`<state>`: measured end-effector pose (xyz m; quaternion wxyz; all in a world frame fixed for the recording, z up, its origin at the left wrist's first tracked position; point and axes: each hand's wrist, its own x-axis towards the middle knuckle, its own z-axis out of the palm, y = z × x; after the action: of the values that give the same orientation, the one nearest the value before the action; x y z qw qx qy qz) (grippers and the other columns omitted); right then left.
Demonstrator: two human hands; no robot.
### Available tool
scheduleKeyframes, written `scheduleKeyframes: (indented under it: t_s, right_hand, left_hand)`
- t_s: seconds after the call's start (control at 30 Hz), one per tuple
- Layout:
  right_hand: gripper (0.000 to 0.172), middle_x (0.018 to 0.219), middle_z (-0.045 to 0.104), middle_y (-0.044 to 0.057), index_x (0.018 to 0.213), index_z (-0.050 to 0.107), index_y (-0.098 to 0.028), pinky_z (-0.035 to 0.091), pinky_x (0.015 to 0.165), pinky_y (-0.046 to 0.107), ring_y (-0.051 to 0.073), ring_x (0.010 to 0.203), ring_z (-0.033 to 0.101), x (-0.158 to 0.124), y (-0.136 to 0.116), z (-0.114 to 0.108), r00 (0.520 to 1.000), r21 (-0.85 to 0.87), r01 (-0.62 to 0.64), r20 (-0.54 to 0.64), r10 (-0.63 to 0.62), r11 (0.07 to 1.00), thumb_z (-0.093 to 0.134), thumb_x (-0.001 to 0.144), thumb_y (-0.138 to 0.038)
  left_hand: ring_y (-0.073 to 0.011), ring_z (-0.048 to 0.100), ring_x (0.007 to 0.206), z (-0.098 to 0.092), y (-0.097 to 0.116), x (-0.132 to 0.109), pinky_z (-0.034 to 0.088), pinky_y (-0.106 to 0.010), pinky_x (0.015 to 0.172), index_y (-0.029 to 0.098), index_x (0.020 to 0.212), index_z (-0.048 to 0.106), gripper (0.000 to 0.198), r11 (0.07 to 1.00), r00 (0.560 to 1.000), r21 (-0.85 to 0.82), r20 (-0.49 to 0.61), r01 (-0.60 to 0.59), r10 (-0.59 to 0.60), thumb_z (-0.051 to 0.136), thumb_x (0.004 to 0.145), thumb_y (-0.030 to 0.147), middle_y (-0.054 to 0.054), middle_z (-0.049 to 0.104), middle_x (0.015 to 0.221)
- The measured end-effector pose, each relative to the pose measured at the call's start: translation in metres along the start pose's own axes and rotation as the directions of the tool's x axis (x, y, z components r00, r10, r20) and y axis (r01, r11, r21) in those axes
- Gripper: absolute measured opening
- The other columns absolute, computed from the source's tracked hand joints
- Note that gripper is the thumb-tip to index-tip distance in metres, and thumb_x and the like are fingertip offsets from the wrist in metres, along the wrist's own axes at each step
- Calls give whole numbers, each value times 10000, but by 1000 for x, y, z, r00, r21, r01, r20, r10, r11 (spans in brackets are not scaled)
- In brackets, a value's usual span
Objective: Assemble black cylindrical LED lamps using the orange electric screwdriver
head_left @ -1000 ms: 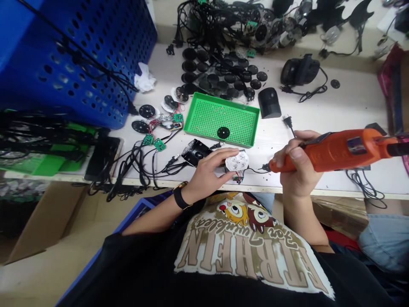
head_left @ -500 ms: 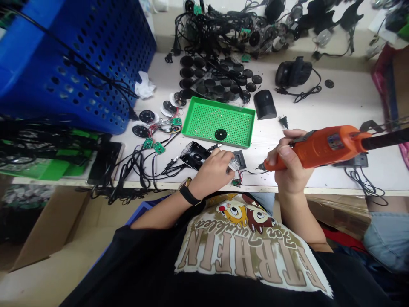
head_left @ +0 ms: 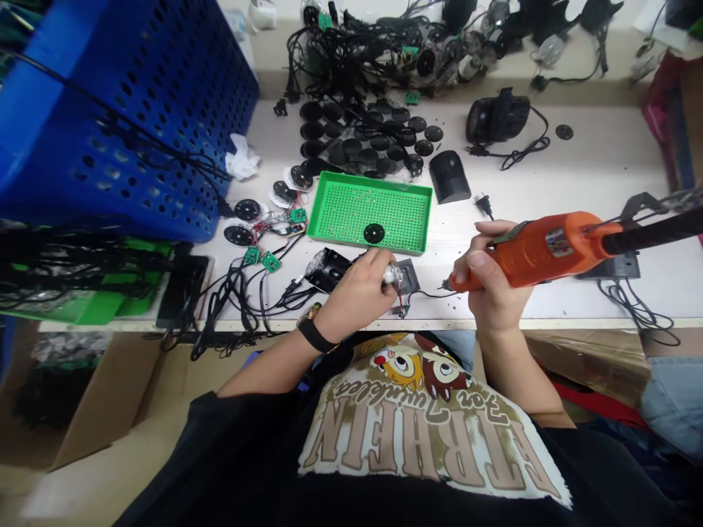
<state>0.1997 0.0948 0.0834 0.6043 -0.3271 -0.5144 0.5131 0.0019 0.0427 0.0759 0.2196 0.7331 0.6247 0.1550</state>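
My right hand point(head_left: 494, 278) is wrapped round an orange electric screwdriver point(head_left: 549, 249), its tip pointing left, just above the bench. Near the bench's front edge, my left hand point(head_left: 362, 289) is closed on a clear plastic lamp part point(head_left: 393, 275) with thin red wires hanging down. A black square housing point(head_left: 407, 275) lies right behind that part. Left of my left hand rests a black cylindrical lamp body point(head_left: 327, 270), partly covered by the fingers. The green tray point(head_left: 313, 227) beyond holds small screws and one black disc point(head_left: 374, 233).
A tall blue perforated basket point(head_left: 165, 110) stands at the left. Black discs point(head_left: 367, 139), a curved black cover point(head_left: 449, 177) and an assembled lamp point(head_left: 497, 117) lie farther back. Cables point(head_left: 236, 293) and green circuit boards point(head_left: 271, 262) spread left of my hands. A cable hangs over the front edge.
The clear lamp part has turned in my left hand, and its wires and board have shifted slightly left. My right hand keeps the screwdriver in nearly the same place. The view has moved slightly.
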Motion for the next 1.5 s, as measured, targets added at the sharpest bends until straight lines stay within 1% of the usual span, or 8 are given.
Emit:
scheduleKeyframes:
  t_s: [0.23,0.33,0.47,0.6,0.8,1.07,1.27,1.5]
  right_hand:
    - [340,711,508,-84,1098,661,-288,438,387,208,59,447,519,-1,1,4,999,0,-25,25,25,1000,837,841,-424]
    - [317,701,510,-84,1096,670,-285,435,394,212,59,443,520,0,-2,3,999,16,-10,39,9,1000,834,849,-398]
    - [300,687,504,-86,1101,672,-292,446,411,236,61,424,488,3,-7,3,998,32,66,6,-66,997,818,864,-406]
    - [330,678,479,-85,1098,628,-310,419,400,259,66,401,435,8,-3,15,994,-9,106,19,-106,994,762,888,-527]
    - [359,688,490,-90,1123,593,-327,400,380,249,76,414,461,11,11,41,993,14,69,95,-69,998,760,886,-540]
    - [345,668,470,-91,1113,598,-310,437,408,248,79,427,482,6,18,44,992,-75,52,115,-43,996,758,890,-518]
    - [268,667,511,-84,1098,664,-329,417,395,256,84,415,484,6,17,46,992,6,83,97,-83,997,798,877,-403]
    - [280,668,503,-79,1092,664,-343,417,380,275,92,405,453,8,14,45,995,-16,80,63,-79,997,803,866,-433]
  left_hand:
    - [-377,635,1062,34,33,11,546,-440,779,-46,1354,603,494,916,997,399,53,28,-54,443,897,54,-266,633,1171]
    - [-395,612,1122,32,32,10,554,-468,855,-59,1527,455,644,927,991,375,130,-19,-33,511,918,143,-278,615,1242]
    - [-380,578,1218,10,1,-5,537,-536,1025,60,1643,312,790,984,989,152,128,-91,72,582,970,375,-218,625,1272]
    - [-311,505,1379,16,-32,-18,446,-524,1194,148,1576,416,618,972,979,-114,-52,-204,199,573,981,209,-173,583,1478]
    - [-258,651,1204,63,-33,-12,508,-507,1126,176,1270,658,285,953,942,-257,-329,-159,69,659,999,265,-108,743,1223]
    - [-256,656,1172,64,-22,-11,514,-507,1144,171,1291,635,347,971,945,-178,-309,-163,102,522,979,68,-106,718,1178]
    - [-276,645,1142,69,-16,-12,539,-507,1094,128,1271,643,369,978,940,-112,-317,-174,130,487,953,26,-136,703,1154]
    - [-280,632,1134,58,-22,-8,549,-463,1041,114,1267,663,356,976,967,-114,-202,-184,158,497,961,37,-136,704,1132]
